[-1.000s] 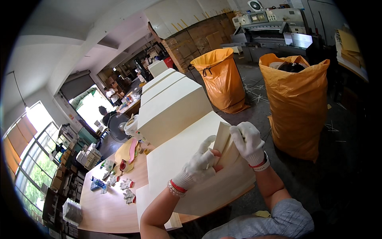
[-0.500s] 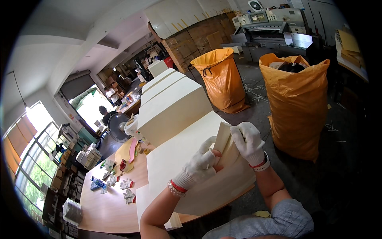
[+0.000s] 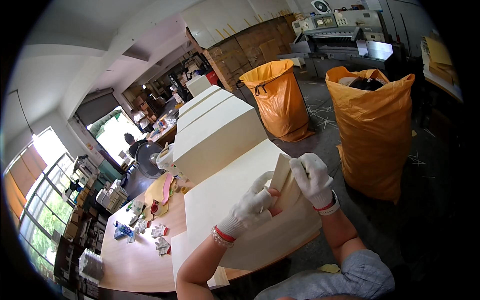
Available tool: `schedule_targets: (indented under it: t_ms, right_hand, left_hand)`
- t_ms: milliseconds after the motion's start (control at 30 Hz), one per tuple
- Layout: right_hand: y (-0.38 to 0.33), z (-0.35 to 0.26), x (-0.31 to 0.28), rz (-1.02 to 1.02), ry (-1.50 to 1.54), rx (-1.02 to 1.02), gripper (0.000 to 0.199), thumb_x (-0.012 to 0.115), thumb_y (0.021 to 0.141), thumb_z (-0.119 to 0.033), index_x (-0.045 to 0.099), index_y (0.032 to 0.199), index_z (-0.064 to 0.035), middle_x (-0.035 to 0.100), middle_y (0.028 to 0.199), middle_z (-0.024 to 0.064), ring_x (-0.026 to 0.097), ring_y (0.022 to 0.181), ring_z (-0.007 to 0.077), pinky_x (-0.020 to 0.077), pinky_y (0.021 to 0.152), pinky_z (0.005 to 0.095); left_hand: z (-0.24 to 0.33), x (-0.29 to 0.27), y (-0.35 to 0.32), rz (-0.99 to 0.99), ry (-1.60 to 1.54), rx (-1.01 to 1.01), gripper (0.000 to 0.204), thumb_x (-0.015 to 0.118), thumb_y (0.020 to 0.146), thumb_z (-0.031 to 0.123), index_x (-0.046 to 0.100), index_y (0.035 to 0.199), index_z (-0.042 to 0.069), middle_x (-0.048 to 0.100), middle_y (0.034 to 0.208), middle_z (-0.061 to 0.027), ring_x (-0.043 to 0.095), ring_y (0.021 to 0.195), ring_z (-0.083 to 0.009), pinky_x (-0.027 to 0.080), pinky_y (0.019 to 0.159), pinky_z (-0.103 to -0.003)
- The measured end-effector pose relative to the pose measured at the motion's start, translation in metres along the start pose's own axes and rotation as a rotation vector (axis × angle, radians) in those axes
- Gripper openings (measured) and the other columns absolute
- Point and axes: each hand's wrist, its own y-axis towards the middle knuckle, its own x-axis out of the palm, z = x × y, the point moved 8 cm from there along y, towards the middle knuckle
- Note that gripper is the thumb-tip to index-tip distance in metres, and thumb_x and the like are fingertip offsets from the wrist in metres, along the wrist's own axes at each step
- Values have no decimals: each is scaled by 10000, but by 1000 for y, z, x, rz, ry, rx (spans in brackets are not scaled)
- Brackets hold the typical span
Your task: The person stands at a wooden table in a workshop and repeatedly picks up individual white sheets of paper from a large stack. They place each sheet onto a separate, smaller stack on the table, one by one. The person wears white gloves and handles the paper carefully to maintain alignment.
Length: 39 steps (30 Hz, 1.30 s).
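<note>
A thick stack of cream paper sheets (image 3: 215, 192) lies on the table in front of me. Its near right corner is lifted and bent up into a thick raised edge (image 3: 281, 172). My left hand (image 3: 250, 205), in a white knit glove with some fingertips bare, is closed on the sheets at the left of this edge. On the other side my right hand (image 3: 312, 179), also gloved, pinches the top of the bent corner with curled fingers. Glove and paper partly hide the fingertips of both hands.
Taller cream paper stacks (image 3: 220, 132) stand just beyond. Loose gloves (image 3: 162, 246), a blue-capped bottle (image 3: 122, 229) and tape rolls lie on the wooden table (image 3: 135, 267). Two orange sacks (image 3: 372, 135) stand on the floor at right, before a large machine (image 3: 345, 37). People are far left.
Both hands stay almost where they were on the paper corner. The bent sheets between them have shifted very slightly.
</note>
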Motion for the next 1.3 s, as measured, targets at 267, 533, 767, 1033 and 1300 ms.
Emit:
schedule_targets:
  t_ms: [267, 533, 767, 1033, 1300]
  right_hand:
    - [-4, 8, 1, 2, 48, 23, 157, 661, 895, 0, 629, 1046, 30, 530, 784, 109, 541, 666, 281, 431, 580, 398]
    - [1, -8, -1, -5, -118, -112, 144, 632, 928, -7, 641, 1069, 20, 536, 783, 100, 546, 672, 279, 434, 585, 393]
    - [-2, 4, -1, 13, 6, 25, 61, 620, 964, -44, 651, 934, -2, 539, 739, 96, 540, 652, 278, 425, 584, 402]
    - [0, 5, -2, 41, 91, 91, 66, 660, 943, -38, 642, 893, 1, 541, 723, 102, 545, 646, 289, 425, 583, 403]
    - [-1, 4, -4, 68, 42, 79, 92, 653, 954, -50, 640, 878, 0, 552, 723, 103, 548, 649, 290, 430, 591, 406]
  left_hand:
    - [-4, 0, -3, 63, 64, 46, 276, 793, 771, -59, 562, 907, 4, 413, 1499, -320, 659, 1147, -384, 583, 892, -411]
    - [-3, 2, -1, -4, 29, 9, 318, 826, 759, -23, 590, 969, 17, 408, 1522, -280, 658, 1149, -387, 578, 905, -419]
    - [-8, 0, -3, 69, 37, 8, 312, 826, 769, -17, 587, 966, 16, 392, 1532, -280, 657, 1147, -388, 574, 915, -422]
    - [0, 1, 1, -23, 85, 78, 365, 759, 761, -79, 618, 1081, 27, 483, 1440, -254, 650, 1098, -384, 563, 860, -408]
    - [-10, 1, -3, 48, 69, 20, 397, 820, 778, 21, 638, 1130, 50, 430, 1477, -235, 657, 1075, -372, 567, 853, -410]
